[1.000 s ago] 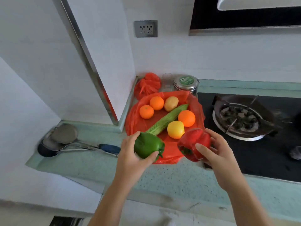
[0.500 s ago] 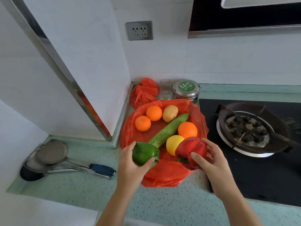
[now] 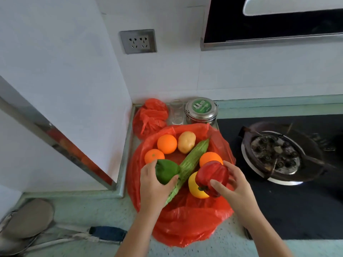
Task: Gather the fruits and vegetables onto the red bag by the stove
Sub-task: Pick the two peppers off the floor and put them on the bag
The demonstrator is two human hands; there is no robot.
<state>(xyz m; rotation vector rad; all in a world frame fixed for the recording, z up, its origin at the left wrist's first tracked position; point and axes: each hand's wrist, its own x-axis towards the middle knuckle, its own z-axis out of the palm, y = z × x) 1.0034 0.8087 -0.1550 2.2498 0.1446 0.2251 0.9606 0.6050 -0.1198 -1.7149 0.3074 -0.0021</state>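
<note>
A red plastic bag (image 3: 187, 223) lies spread on the counter left of the stove. On it sit three oranges (image 3: 167, 143), a potato (image 3: 186, 142), a long green bitter gourd (image 3: 191, 163) and a yellow fruit (image 3: 194, 188). My left hand (image 3: 153, 184) grips a green bell pepper (image 3: 166, 170) over the bag's left side, beside the gourd. My right hand (image 3: 234, 182) grips a red bell pepper (image 3: 213, 176) above the yellow fruit and the right-hand orange (image 3: 208, 157).
A bunched red bag (image 3: 150, 115), a glass (image 3: 176, 112) and a steel tin (image 3: 201, 112) stand in the back corner. The black stove (image 3: 289, 210) with its burner (image 3: 274, 154) is on the right. Ladles (image 3: 29, 219) lie at the front left.
Both hands have carried the peppers forward from the bag's near edge to over its middle. The view has closed in on the counter.
</note>
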